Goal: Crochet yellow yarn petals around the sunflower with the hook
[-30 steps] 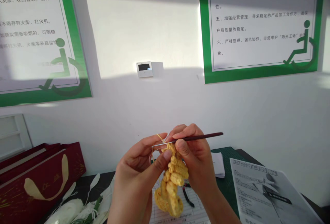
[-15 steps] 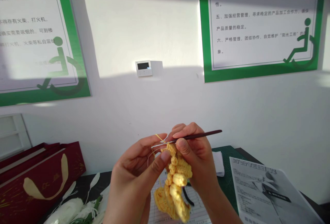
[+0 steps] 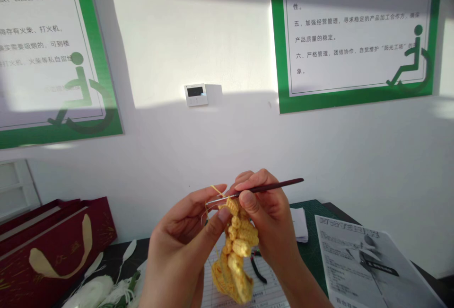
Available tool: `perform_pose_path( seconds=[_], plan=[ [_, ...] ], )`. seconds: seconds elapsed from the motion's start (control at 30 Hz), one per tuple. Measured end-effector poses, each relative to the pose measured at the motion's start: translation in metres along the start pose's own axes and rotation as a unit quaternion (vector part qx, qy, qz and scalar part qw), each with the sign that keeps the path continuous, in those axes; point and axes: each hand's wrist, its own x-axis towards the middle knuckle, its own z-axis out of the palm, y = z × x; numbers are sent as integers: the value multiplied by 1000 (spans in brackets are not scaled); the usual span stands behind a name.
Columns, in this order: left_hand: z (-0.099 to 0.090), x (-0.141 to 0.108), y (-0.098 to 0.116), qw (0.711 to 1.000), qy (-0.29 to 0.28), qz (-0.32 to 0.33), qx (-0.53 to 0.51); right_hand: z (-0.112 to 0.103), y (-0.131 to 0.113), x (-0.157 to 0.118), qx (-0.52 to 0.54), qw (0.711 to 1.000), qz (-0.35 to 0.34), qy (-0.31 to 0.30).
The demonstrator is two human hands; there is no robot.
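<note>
My left hand [image 3: 184, 242] pinches the top edge of a yellow crochet piece [image 3: 241, 246] between thumb and fingers. A strand of yellow yarn runs over its raised index finger. Between the thumb and fingers of my right hand [image 3: 267, 208] is a crochet hook [image 3: 276, 186] with a dark handle and thin metal shaft. The hook's tip points left, at the top stitches by my left fingers. A thin pale loop, wire or thread, shows beside them. Below the hands, the knobbly piece hangs down, partly in front of a yellow yarn ball [image 3: 222, 275].
Black-handled pliers [image 3: 258, 270], partly hidden, lie on a printed sheet [image 3: 273, 294]. On the right are a green cutting mat [image 3: 315, 246] and a printed page [image 3: 372, 260]. Red gift bags [image 3: 60, 251] and white yarn [image 3: 92, 291] are at left. A wall with posters rises behind.
The crochet piece has swung slightly left, showing more of the pliers. Both hands keep nearly the same hold, and the whole view has shifted a little.
</note>
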Motion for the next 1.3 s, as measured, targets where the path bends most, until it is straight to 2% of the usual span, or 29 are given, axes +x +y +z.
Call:
perform_pose_path(
  seconds=[0.9, 1.0, 1.07, 1.13, 1.17, 1.2, 1.3],
  plan=[
    [-6, 2, -3, 999, -34, 10, 9, -3, -6, 2, -24, 998, 61, 10],
    [-8, 1, -4, 998, -38, 14, 39, -3, -6, 2, -29, 997, 64, 12],
    [-10, 2, -5, 994, -39, 43, 95, -3, -6, 2, -37, 997, 61, 16],
    [-13, 3, -6, 974, -41, 117, 191, -4, -5, 2, -45, 997, 58, 18],
    [-14, 4, -6, 950, -36, 173, 255, -4, -5, 2, -46, 997, 57, 18],
    [-16, 5, -6, 915, -25, 236, 326, -4, -5, 3, -47, 997, 58, 16],
    [-21, 8, -6, 768, 28, 396, 503, -6, -5, 3, -51, 997, 61, 6]
  ],
)
